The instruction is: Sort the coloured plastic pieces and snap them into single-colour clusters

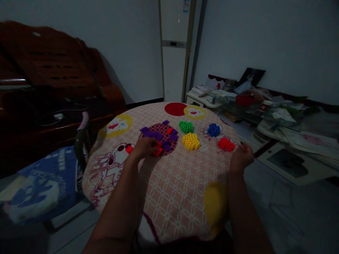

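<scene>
On a round table with a patterned cloth, my left hand (145,146) reaches into a scatter of small purple plastic pieces (156,135) and a few red ones. Its fingers are bent and pressed together at a red plastic piece (158,151), partly hiding it. My right hand (241,157) is by the table's right edge, fingers curled closed; what they hold, if anything, is hidden. Just left of that hand sits a red cluster of pieces (226,144). Blue (213,129), yellow (191,141) and green (186,126) clusters of knobbly pieces stand further in.
A chair with a blue cover (45,183) stands left of the table, with a wooden sofa (58,67) behind it. To the right, a low cabinet with a glass top (238,106) carries papers and clutter. A tall white unit (174,67) stands beyond the table.
</scene>
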Demonstrator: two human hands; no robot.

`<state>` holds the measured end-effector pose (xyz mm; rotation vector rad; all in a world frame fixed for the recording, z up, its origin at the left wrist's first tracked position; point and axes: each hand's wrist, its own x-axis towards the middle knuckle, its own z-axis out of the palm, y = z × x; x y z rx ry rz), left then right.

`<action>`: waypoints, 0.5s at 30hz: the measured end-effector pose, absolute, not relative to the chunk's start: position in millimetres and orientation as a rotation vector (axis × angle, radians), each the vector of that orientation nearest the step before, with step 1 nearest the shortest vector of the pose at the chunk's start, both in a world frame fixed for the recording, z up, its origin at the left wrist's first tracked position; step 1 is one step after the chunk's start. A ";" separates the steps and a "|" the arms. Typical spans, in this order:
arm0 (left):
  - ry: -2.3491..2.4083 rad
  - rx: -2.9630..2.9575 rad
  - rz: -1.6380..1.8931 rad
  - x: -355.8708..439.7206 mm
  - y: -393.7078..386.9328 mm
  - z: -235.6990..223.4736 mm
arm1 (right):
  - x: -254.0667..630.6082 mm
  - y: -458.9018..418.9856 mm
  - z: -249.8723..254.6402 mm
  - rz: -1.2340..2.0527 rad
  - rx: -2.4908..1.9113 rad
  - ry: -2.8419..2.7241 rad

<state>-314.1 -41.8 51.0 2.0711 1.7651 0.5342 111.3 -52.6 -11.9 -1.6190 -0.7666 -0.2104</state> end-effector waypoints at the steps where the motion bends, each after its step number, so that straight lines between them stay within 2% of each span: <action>1: 1.760 2.047 0.669 -310.6 -42.3 53.1 | 103.2 -55.0 -9.4 -0.287 -1.571 -0.819; 4: 1.649 1.855 1.070 -290.4 -45.9 56.3 | 64.8 -63.9 -5.1 -0.406 -1.369 -1.201; 6: 1.497 1.678 1.169 -269.0 -50.2 53.9 | 33.2 -70.4 -5.8 -0.385 -1.163 -1.558; 10: 1.202 1.440 1.078 -223.0 -60.1 41.1 | -12.9 -80.8 -10.6 -0.325 -0.881 -1.994; 15: 1.061 1.281 1.011 -194.2 -65.1 29.3 | -19.4 -84.0 -11.6 -0.296 -0.857 -2.111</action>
